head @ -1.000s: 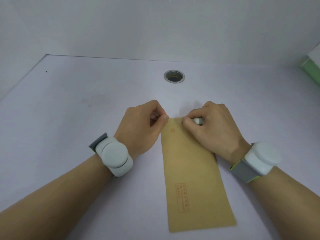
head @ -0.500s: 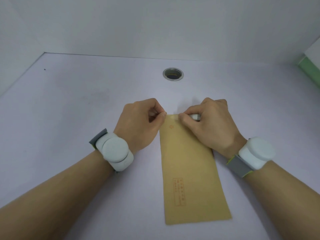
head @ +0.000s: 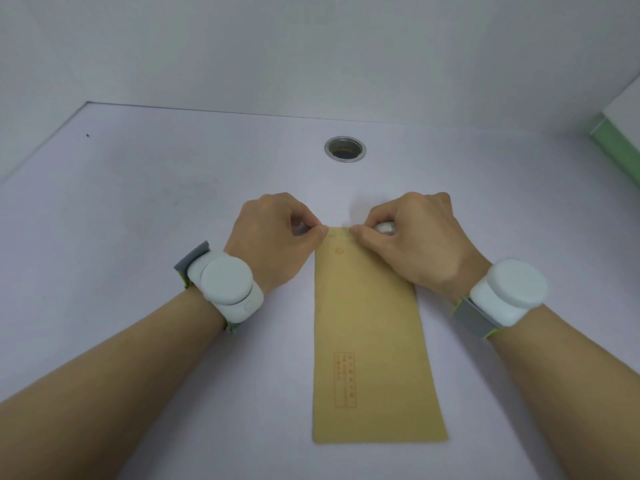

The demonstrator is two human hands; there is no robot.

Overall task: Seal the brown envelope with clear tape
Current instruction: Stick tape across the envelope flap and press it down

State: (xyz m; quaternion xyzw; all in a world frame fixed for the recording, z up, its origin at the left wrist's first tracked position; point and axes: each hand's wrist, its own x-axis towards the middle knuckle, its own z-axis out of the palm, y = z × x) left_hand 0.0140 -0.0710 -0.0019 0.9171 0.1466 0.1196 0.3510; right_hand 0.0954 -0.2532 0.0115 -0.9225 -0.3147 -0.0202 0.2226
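Observation:
A long brown envelope [head: 367,341] lies flat on the white table, its far end between my hands, with red printing near both ends. My left hand [head: 273,242] rests at the envelope's far left corner, thumb and forefinger pinched together on the free end of clear tape. My right hand [head: 419,244] lies over the far right corner, fingers curled around a small whitish tape roll [head: 385,226] that is mostly hidden. The stretch of clear tape between the two hands is barely visible along the envelope's top edge.
A round metal-rimmed hole [head: 345,149] sits in the white table [head: 138,220] beyond my hands. White walls close off the back and left. A green edge [head: 614,150] shows at the far right. Both wrists carry white round devices on grey straps.
Both hands stay at the envelope's far end. The gap between my fingertips has widened a little, and the view has shifted so the envelope sits higher in frame.

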